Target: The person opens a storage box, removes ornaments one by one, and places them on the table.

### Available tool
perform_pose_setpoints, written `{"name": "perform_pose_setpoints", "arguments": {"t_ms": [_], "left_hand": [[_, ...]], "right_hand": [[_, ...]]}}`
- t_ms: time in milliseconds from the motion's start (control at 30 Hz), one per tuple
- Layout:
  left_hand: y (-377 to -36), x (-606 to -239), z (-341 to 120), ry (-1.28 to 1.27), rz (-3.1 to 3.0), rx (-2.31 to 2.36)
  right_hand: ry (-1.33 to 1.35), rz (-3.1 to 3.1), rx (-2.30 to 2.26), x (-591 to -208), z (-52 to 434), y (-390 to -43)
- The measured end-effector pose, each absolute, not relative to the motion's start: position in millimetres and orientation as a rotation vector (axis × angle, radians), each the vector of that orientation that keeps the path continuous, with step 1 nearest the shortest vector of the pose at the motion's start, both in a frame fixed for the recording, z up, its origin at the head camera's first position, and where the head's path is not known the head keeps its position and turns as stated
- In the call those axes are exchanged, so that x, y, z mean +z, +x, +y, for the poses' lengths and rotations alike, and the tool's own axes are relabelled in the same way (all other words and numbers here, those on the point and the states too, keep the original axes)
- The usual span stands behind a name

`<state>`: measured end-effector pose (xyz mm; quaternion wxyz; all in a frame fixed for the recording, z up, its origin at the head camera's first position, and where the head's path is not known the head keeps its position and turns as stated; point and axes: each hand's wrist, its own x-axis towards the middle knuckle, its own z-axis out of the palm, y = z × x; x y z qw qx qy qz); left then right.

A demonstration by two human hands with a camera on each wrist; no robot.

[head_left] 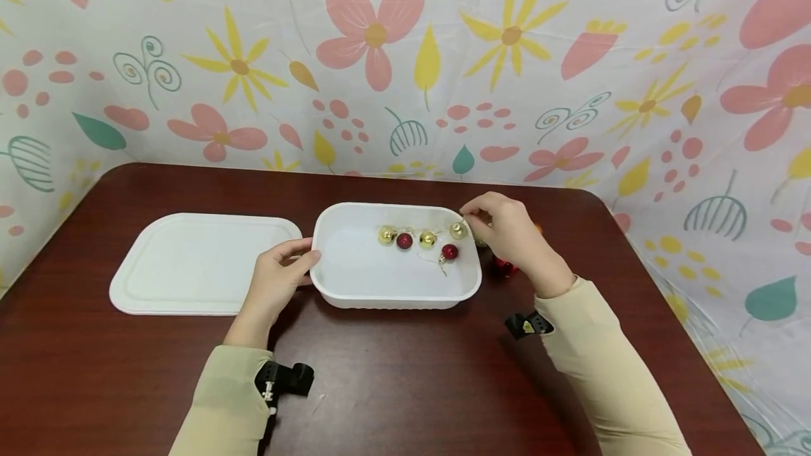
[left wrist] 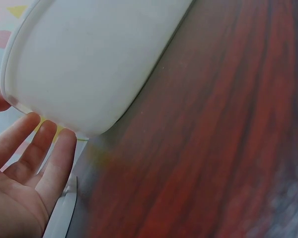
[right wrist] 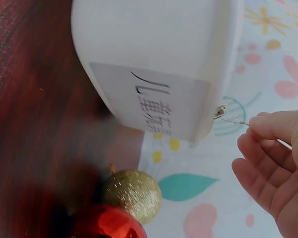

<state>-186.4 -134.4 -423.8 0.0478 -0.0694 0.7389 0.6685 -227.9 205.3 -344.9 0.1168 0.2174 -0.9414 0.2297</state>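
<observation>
A white plastic box (head_left: 396, 280) stands on the table with small gold and dark red Christmas baubles inside. My left hand (head_left: 282, 274) holds its left end, thumb on the rim and fingers against the outer wall; in the left wrist view, the fingertips (left wrist: 65, 141) meet that wall. At the box's right end, my right hand (head_left: 507, 231) pinches the thin hanging loop (right wrist: 234, 119) of a small gold bauble (head_left: 458, 230). This bauble is just inside the right rim; whether it touches the bottom I cannot tell. A red bauble (head_left: 450, 252) lies nearby in the box.
Left of the box lies a flat white lid (head_left: 190, 266). Beyond its right end are a larger glittery gold bauble (right wrist: 134, 196) and a shiny red bauble (right wrist: 109, 223), partly hidden by my right hand in the head view. A label (right wrist: 154, 99) is on the box's end. A patterned cloth (head_left: 393, 125) hangs behind the table.
</observation>
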Motion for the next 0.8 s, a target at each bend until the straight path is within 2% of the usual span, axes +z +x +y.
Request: {"name": "perform_pose_setpoints", "arguments": {"t_ms": [400, 800], "left_hand": [[-186.3, -425.8, -134.4, -0.209, 2.262, 2.026], [-184.9, -424.8, -134.7, -0.204, 2.261, 2.022]], "right_hand": [[0.508, -2.601, 0.665, -340.4, 236.8, -217.3], [0.28, -2.622, 0.643, -356.9, 276.2, -210.2]]}}
